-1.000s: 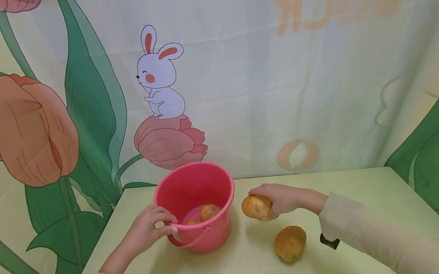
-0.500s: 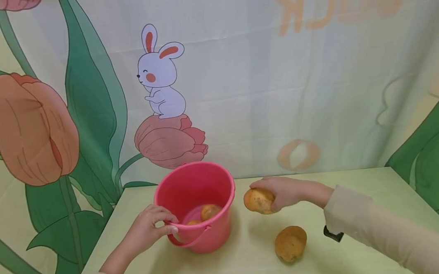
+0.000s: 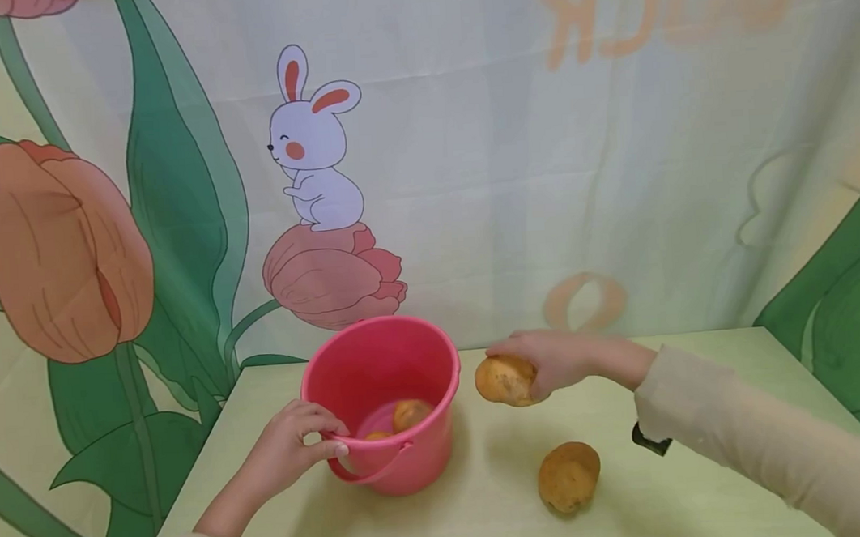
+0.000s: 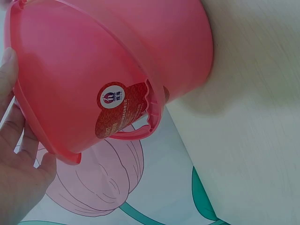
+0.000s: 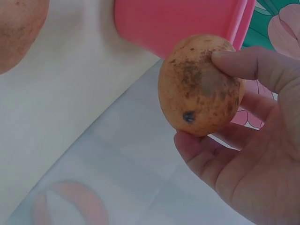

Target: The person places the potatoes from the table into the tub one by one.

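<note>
A pink bucket (image 3: 418, 464) stands tilted-looking on the pale table, its handle hanging at the front. My left hand (image 3: 296, 446) pinches its near left rim between thumb and fingers. A printed label (image 4: 122, 108) shows on its side in the left wrist view. Inside lie a round orange fruit (image 3: 411, 415) and part of another, mostly hidden by the wall. To the right of the bucket, above the table, my right hand (image 3: 552, 361) holds a round orange-brown fruit (image 5: 199, 89) with brown blotches and one black spot. Another such fruit (image 3: 568, 477) rests on the table nearer me.
The pale green table (image 3: 501, 508) ends at a hanging cloth (image 3: 469, 177) printed with tulips, a rabbit and lettering. This cloth stands close behind the bucket. A dark strap piece (image 3: 651, 439) shows under the right sleeve.
My right hand has lifted the held fruit a little higher, drifting slightly right then back left. The left hand, bucket and table fruit stay in place.
</note>
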`<state>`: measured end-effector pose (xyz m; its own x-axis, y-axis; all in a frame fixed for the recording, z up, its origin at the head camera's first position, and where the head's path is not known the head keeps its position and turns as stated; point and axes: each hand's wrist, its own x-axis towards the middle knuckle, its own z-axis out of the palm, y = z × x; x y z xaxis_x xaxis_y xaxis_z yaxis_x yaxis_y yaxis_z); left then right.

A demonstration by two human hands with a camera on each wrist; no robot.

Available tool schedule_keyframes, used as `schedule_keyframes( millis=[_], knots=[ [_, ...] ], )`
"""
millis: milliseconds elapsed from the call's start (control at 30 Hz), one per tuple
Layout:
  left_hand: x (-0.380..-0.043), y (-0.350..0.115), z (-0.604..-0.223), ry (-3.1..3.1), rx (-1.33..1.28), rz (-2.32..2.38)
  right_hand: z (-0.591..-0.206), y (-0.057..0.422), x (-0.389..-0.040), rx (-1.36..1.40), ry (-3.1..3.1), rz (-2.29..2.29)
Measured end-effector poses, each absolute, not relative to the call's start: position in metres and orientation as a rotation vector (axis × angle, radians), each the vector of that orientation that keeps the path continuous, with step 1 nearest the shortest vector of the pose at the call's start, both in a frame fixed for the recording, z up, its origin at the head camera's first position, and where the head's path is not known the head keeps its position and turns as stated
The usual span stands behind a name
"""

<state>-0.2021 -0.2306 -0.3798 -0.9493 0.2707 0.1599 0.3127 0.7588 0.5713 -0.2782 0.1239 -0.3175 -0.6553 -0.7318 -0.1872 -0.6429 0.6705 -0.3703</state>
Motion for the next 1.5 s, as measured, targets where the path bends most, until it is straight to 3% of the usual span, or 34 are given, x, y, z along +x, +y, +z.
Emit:
schedule_keyframes(
  millis=[867, 1500],
  knots=[
    [-0.203, -0.23, -0.379, -2.881, -0.482, -0.934, -0.273, 0.101, -0.281, -1.083, 2.478, -0.475],
    [-0.202, -0.231, -0.38, -2.872, -0.496, -0.934, -0.274, 0.072, -0.282, -1.074, 2.463, -0.525]
  ],
)
